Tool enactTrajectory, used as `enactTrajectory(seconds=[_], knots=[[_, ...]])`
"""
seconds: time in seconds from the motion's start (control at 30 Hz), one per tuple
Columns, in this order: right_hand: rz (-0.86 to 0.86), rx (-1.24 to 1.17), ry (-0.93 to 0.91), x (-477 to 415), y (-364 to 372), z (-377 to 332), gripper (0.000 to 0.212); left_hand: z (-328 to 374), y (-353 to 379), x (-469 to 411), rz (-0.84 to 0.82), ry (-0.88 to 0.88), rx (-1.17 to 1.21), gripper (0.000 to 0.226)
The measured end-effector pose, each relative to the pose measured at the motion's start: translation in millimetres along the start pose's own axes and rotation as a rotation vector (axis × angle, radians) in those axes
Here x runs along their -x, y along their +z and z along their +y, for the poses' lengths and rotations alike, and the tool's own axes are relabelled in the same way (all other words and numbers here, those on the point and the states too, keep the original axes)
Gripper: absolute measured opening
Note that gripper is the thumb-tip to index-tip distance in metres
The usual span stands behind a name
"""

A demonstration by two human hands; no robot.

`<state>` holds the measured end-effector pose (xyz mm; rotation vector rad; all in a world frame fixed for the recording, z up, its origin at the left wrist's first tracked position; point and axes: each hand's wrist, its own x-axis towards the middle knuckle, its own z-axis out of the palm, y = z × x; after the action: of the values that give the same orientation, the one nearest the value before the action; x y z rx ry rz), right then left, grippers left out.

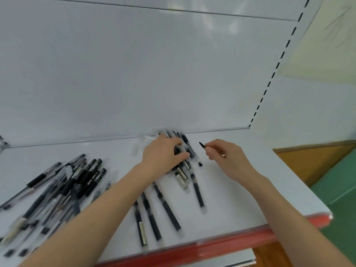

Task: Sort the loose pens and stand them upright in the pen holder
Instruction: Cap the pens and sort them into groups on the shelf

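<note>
A jumbled pile of black pens [63, 187] lies on the left of the white shelf [231, 199]. A second group of several black pens [165, 207] lies in rough rows at the middle. My left hand [163, 153] rests flat on the far ends of that middle group, fingers spread over them. My right hand [225, 157] is just to their right, pinching a single black pen [201, 145] whose tip points up and left. A small black cap [200, 164] lies between the hands. No pen holder is in view.
The shelf has a white back panel [134, 74] and a red front strip [212, 245]. A slotted upright [277, 66] runs along the right. Beyond the shelf's right end are a wooden surface [312, 160] and green floor [339, 189].
</note>
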<state>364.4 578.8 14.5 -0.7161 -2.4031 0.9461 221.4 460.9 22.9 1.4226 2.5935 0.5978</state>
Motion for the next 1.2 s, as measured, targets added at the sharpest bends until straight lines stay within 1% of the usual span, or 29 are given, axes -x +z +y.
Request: enactTrajectory(seconds=[0.2, 0.33, 0.4, 0.67, 0.87, 0.93, 1.0, 1.13, 1.2], knots=[[-0.010, 0.002, 0.011, 0, 1, 1, 0.015, -5, -7, -5, -0.047, -0.011, -0.043, 0.036], [0.029, -0.010, 0.023, -1, -3, 1, 0.015, 5, -3, -14, 0.057, 0.012, 0.009, 0.031], [0.053, -0.005, 0.028, -2, -6, 2, 0.015, 16, 2, -22, 0.080, 0.014, 0.006, 0.030], [0.098, 0.010, 0.052, 0, -15, 7, 0.016, 30, 19, -44, 0.034, -0.061, -0.131, 0.044], [0.093, -0.013, 0.070, -1, -16, 9, 0.015, 28, 23, -49, 0.001, -0.064, -0.102, 0.037], [0.085, -0.037, 0.082, -2, -15, 7, 0.014, 27, 24, -49, 0.010, -0.077, -0.059, 0.029], [0.084, -0.087, 0.099, -3, -15, 5, 0.011, 26, 23, -48, 0.023, -0.104, 0.038, 0.022], [0.119, -0.303, 0.125, -5, -20, -9, 0.015, 29, 3, -34, 0.112, -0.099, 0.418, 0.012], [0.159, -0.415, 0.129, -7, -23, -22, 0.012, 29, -12, -21, 0.158, -0.081, 0.584, 0.009]])
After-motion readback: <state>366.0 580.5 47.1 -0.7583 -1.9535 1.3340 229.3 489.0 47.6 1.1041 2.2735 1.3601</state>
